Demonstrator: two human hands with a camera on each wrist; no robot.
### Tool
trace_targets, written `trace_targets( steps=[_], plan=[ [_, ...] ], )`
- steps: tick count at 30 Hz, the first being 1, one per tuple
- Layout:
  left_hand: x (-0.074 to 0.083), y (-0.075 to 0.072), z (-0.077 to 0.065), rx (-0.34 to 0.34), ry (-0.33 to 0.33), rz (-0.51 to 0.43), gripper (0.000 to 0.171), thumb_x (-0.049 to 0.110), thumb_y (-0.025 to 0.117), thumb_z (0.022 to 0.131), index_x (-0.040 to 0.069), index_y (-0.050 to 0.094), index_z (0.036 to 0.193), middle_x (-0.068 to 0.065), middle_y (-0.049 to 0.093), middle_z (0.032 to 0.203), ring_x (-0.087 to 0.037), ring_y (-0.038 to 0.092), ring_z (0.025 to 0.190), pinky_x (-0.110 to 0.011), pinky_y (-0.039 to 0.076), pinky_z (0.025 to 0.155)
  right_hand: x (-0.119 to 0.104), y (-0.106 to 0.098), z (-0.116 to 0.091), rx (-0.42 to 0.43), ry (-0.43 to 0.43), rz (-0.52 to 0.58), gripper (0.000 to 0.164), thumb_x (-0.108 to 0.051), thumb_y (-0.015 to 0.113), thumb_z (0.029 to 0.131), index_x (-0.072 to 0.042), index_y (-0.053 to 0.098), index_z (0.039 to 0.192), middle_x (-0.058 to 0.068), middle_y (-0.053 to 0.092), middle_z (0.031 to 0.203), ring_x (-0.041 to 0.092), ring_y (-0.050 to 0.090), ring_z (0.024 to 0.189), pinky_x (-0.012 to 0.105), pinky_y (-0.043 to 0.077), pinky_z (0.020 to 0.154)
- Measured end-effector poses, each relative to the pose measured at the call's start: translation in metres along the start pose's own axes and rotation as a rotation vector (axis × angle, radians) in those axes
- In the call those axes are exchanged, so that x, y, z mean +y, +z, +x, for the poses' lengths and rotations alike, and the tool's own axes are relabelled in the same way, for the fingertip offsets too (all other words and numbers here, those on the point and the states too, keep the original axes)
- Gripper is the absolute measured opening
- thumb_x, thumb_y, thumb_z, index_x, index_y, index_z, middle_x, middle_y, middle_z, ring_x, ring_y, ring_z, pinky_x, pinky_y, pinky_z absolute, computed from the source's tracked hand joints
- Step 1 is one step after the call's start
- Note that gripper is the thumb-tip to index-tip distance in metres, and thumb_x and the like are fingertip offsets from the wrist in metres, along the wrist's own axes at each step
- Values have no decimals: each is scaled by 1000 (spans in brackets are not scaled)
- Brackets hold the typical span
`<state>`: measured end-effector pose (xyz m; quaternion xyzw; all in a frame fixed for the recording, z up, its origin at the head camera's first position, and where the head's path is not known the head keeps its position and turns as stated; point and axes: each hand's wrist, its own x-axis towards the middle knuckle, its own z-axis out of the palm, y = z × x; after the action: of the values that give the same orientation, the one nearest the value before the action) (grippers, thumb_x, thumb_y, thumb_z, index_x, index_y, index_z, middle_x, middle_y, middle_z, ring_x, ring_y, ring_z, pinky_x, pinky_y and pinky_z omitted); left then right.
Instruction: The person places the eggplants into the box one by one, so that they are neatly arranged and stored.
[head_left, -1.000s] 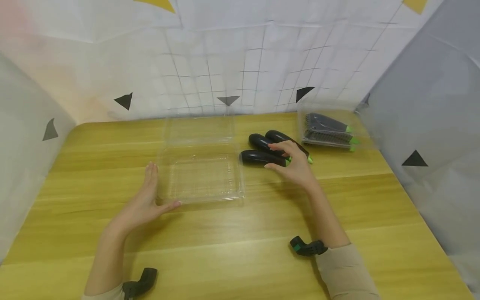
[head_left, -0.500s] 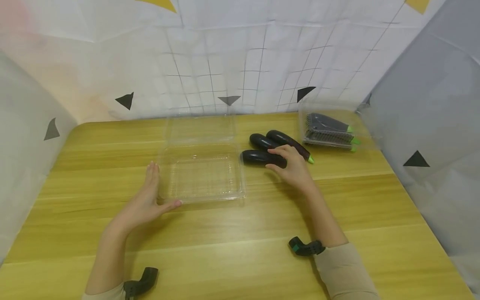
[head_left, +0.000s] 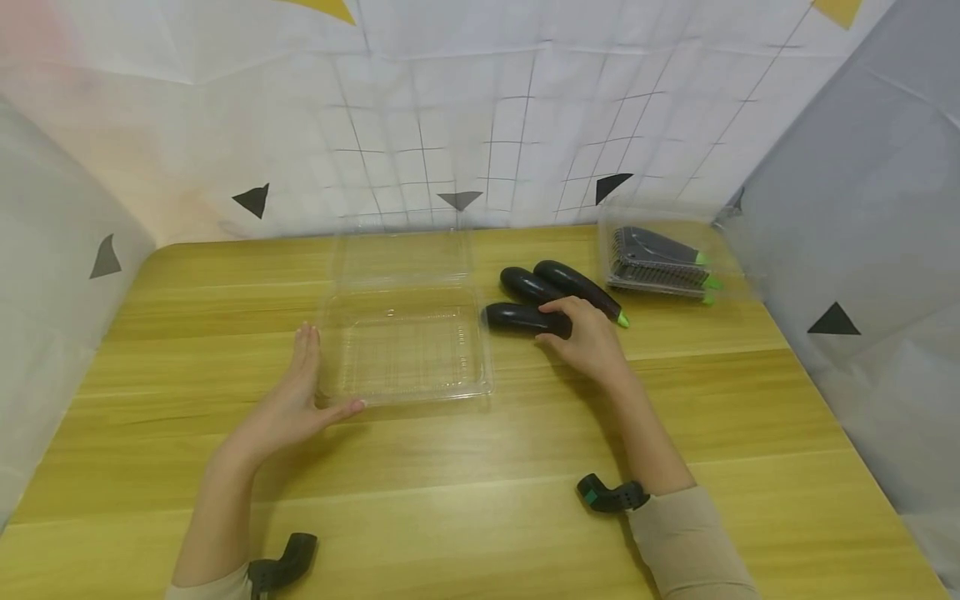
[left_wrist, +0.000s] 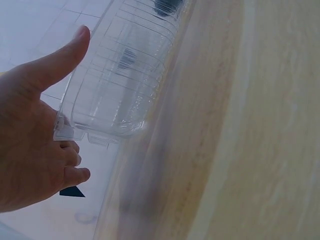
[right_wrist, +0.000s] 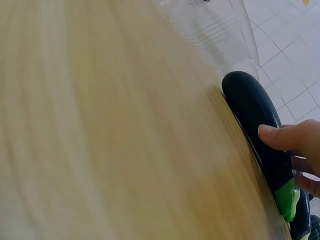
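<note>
Head view shows the right hand point(head_left: 588, 340) clamped on the nearest eggplant point(head_left: 516, 318), thumb on one side and fingers on the other, toward its stem end. That eggplant lies on the wood-grain bench point(head_left: 480, 517), its blunt end just beside a clear plastic clamshell point(head_left: 405, 354); whether they touch I cannot tell. Right wrist view shows its green cap point(right_wrist: 286, 199) past the thumb.

The left hand point(head_left: 288, 408) is spread, thumb and fingers apart, the fingers straight along the clamshell's left side and the thumb at its front edge. The clamshell's lid point(head_left: 401, 257) is folded back toward the white sheet point(head_left: 420, 108).

Behind the gripped eggplant lie a middle eggplant point(head_left: 528, 285) and a far eggplant point(head_left: 576, 283). To their right, a second clear container point(head_left: 667, 217) holds dark eggplants point(head_left: 656, 247) with green tips.
</note>
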<state>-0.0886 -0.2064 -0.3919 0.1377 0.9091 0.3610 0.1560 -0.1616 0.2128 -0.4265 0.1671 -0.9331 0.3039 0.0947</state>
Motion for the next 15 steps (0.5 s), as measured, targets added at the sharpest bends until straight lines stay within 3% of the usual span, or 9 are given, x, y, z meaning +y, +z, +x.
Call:
trace_targets(
  steps=[8,15],
  plan=[
    [-2,1,0,4,7,-13,121,54,66,85,6,-26,146,-8,-35,150,-28,-24,141,-61,4,111,-3,-6,-1,-54,25,-105,43,-20,83,76,-5,70,114,13,68,108,34,61,102,48,47,89],
    [-3,0,0,2,14,-6,120,52,67,85,5,-26,146,-10,-36,150,-28,-25,140,-60,3,111,-3,-19,-3,-22,114,-63,43,-25,84,75,-8,72,112,12,68,110,34,61,106,48,46,91]
  ],
)
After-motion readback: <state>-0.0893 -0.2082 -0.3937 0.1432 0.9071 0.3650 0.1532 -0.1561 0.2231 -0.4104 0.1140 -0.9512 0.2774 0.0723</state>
